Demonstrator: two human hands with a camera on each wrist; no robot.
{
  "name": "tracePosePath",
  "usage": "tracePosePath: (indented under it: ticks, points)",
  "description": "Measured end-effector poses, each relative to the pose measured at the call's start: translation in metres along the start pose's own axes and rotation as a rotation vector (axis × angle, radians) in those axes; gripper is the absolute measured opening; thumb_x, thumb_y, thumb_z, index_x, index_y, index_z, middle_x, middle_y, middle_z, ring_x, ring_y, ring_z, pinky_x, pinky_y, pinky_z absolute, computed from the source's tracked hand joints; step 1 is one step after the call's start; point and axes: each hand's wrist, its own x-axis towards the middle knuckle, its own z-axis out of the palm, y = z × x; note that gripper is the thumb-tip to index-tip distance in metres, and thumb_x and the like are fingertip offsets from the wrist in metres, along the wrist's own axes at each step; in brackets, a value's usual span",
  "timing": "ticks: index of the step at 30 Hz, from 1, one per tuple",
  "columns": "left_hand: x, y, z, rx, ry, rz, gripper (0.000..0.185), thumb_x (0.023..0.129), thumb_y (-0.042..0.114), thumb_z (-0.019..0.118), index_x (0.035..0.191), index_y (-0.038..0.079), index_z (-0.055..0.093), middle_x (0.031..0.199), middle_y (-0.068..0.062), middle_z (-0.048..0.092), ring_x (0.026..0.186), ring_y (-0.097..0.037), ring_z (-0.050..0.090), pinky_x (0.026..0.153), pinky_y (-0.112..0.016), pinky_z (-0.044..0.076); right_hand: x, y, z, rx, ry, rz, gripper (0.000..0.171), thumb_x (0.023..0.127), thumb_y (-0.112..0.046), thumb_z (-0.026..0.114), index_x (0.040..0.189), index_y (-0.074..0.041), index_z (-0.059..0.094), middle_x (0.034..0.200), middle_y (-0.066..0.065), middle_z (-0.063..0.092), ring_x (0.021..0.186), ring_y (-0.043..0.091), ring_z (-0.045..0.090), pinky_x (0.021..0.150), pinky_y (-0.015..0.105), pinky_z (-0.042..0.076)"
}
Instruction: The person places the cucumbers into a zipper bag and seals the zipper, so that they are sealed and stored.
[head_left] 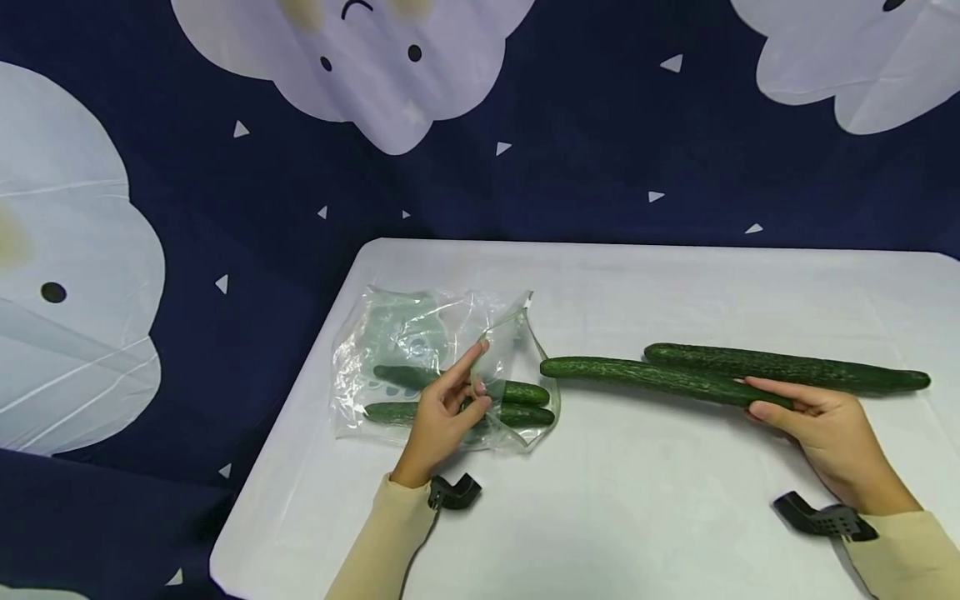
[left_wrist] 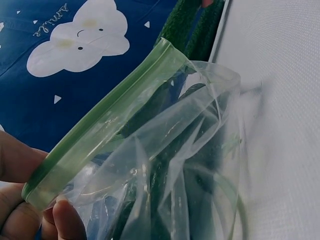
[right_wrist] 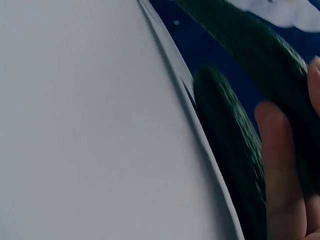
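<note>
Where clouds hang, white table (head_left: 645, 500)

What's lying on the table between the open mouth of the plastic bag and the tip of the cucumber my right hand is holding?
Nothing: in the head view, bare white table separates the bag and the held cucumber.

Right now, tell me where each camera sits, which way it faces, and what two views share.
Head: worn high, looks forward and down at the white table; both forearms show, left hand pinching the plastic bag, right hand gripping a long cucumber.
Left wrist: faces the bag's green zip strip; fingertips show.
Right wrist: faces cucumbers; a finger shows.
Shared: head and left wrist both show the bag.
</note>
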Motion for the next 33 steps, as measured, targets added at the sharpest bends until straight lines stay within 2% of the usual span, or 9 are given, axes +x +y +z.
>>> tracePosePath:
  ticks: [7,11,12,15,18,20,25,27,33]
  points:
    - [0.000,0.000,-0.002,0.010,-0.002,0.010,0.067,0.081,-0.020,0.057,0.142,-0.005,0.032,0.144,-0.019,0.037,0.086,-0.031,0.048,0.074,-0.026,0.046,0.005,-0.005,0.025,-0.053,-0.006,0.062,0.046,0.082,0.000,0.069,0.126,0.006,0.055,0.049,0.006,0.036,0.044,0.021,0.020,0.065,0.023,0.053]
    - [0.000,0.002,-0.004,0.013,-0.005,0.017,0.067,0.081,-0.020,0.057,0.142,-0.005,0.032,0.144,-0.020,0.036,0.085,-0.030,0.047,0.073,-0.026,0.045,0.008,-0.004,0.039,-0.104,-0.006,0.047,0.045,0.083,-0.003,0.070,0.126,0.003,0.057,0.050,0.001,0.033,0.043,0.018,0.019,0.050,0.023,0.046]
    - [0.000,0.002,-0.004,0.016,-0.006,0.020,0.067,0.082,-0.020,0.056,0.142,-0.005,0.032,0.144,-0.020,0.036,0.085,-0.030,0.047,0.072,-0.026,0.045,0.009,-0.004,0.042,-0.099,-0.011,0.048,0.045,0.083,-0.004,0.070,0.126,0.003,0.057,0.049,0.003,0.034,0.042,0.015,0.027,0.052,0.023,0.048]
    - [0.001,0.003,-0.005,0.026,-0.005,0.027,0.067,0.081,-0.020,0.056,0.142,-0.006,0.032,0.143,-0.021,0.036,0.084,-0.031,0.046,0.072,-0.027,0.044,0.012,-0.002,0.055,-0.131,-0.019,0.037,0.045,0.083,-0.007,0.070,0.126,0.000,0.058,0.050,0.001,0.034,0.042,0.011,0.029,0.044,0.029,0.039]
    - [0.001,0.004,-0.006,0.031,-0.003,0.030,0.067,0.081,-0.021,0.056,0.142,-0.006,0.032,0.143,-0.021,0.036,0.084,-0.032,0.047,0.073,-0.027,0.045,0.014,-0.002,0.068,-0.130,-0.039,0.036,0.044,0.083,-0.010,0.071,0.125,-0.001,0.059,0.049,0.001,0.033,0.042,0.014,0.029,0.043,0.031,0.038]
    - [0.001,0.004,-0.006,0.034,-0.005,0.028,0.067,0.081,-0.021,0.056,0.142,-0.006,0.032,0.144,-0.021,0.036,0.085,-0.032,0.047,0.074,-0.028,0.045,0.016,-0.002,0.074,-0.132,-0.047,0.033,0.044,0.083,-0.011,0.071,0.125,-0.002,0.060,0.050,0.000,0.031,0.044,0.018,0.021,0.042,0.034,0.034]
    - [0.001,0.004,-0.007,0.036,-0.007,0.023,0.067,0.081,-0.020,0.056,0.142,-0.006,0.031,0.144,-0.020,0.036,0.085,-0.033,0.047,0.074,-0.028,0.046,0.020,-0.001,0.085,-0.124,-0.048,0.055,0.043,0.084,-0.015,0.071,0.124,-0.005,0.061,0.050,0.002,0.033,0.044,0.013,0.028,0.048,0.028,0.043]
    - [0.001,0.004,-0.007,0.037,-0.008,0.023,0.067,0.081,-0.020,0.056,0.142,-0.006,0.031,0.144,-0.021,0.036,0.085,-0.033,0.047,0.074,-0.028,0.046,0.022,-0.001,0.089,-0.100,-0.048,0.068,0.044,0.084,-0.016,0.071,0.125,-0.005,0.061,0.049,0.004,0.037,0.049,0.008,0.045,0.056,0.024,0.050]
    - [0.003,0.003,-0.005,0.023,-0.016,0.016,0.068,0.081,-0.021,0.057,0.142,-0.005,0.032,0.144,-0.020,0.036,0.085,-0.034,0.047,0.074,-0.028,0.046,0.028,0.000,0.103,-0.039,-0.055,0.075,0.043,0.083,-0.015,0.072,0.123,-0.004,0.062,0.048,0.001,0.034,0.044,0.008,0.040,0.063,0.023,0.053]
